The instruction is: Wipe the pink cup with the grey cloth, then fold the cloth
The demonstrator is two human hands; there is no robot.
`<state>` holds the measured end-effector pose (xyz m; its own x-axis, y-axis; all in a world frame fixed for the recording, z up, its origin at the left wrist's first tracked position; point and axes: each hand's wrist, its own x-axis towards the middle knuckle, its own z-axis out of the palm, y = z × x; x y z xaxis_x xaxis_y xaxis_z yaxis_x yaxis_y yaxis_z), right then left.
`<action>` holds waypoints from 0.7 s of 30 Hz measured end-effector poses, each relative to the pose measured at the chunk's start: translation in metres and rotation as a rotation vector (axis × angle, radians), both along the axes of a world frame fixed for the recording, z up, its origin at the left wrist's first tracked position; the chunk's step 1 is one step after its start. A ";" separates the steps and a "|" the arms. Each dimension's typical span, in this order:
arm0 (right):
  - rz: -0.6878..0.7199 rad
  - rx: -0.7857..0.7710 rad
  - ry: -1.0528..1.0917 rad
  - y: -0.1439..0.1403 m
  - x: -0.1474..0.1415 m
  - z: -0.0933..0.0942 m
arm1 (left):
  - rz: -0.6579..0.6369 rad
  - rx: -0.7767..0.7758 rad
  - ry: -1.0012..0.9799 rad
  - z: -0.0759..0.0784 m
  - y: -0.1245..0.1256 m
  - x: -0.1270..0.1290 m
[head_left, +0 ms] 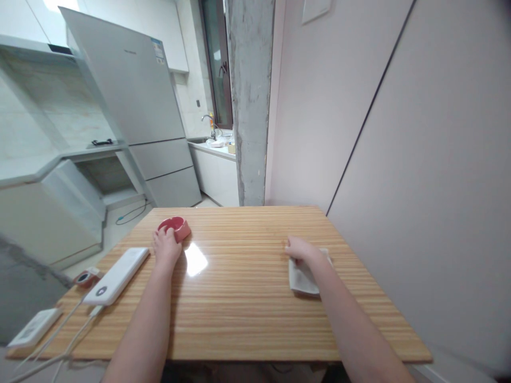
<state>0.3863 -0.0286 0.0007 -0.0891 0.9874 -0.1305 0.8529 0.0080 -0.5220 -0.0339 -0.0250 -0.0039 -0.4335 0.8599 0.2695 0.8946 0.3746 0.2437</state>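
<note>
A glossy red ashtray with a notched rim sits near the table's far left side. My left hand reaches over its near edge, thumb and fingers closed on the rim. To the right lies a light grey folded cloth, roughly square, partly covered by my right wrist and forearm. The fingers of my right hand are curled at the cloth's far left edge and appear to grip it; the fingertips are partly hidden.
On the left of the wooden table lie a white power bank with cables, a small red roll-like object and a white box. A pale wall borders the right; a fridge and a concrete pillar stand beyond.
</note>
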 end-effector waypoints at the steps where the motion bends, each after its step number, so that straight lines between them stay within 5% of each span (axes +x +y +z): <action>1: 0.016 -0.061 0.076 -0.003 -0.012 0.000 | 0.029 0.002 -0.004 0.004 -0.003 0.007; 4: 0.003 -0.150 0.494 -0.014 -0.058 -0.007 | 0.020 0.069 -0.018 0.014 -0.018 0.042; 9: 0.115 -0.257 1.295 -0.023 -0.107 -0.022 | -0.525 -0.098 -0.164 0.001 -0.056 0.117; 12: 0.020 -0.161 1.300 -0.013 -0.101 -0.028 | -0.580 -0.068 0.016 -0.016 -0.079 0.150; 17: -0.139 0.187 1.236 0.000 -0.086 -0.033 | -1.056 -0.161 0.056 -0.026 -0.108 0.180; 21: -0.096 0.396 1.173 0.000 -0.081 -0.030 | -0.961 -0.274 0.052 -0.020 -0.121 0.163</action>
